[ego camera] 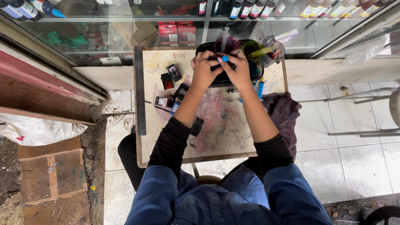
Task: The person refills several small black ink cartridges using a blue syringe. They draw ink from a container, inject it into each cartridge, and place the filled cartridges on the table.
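Over the table [216,125], both hands [221,68] pinch a cap [225,58] (blue).

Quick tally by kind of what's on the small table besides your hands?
Black ink cartridges, loose: 5
Black tray: 1
Syringes: 2 visible
Clear cups: 1
Metal ruler: 1
Blue-capped item held by left hand and right hand: 1
Total: 11

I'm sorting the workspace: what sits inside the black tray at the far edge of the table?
The black tray holds a magenta ink cup with a syringe and a yellow-green cup. Both hands cover the rest.
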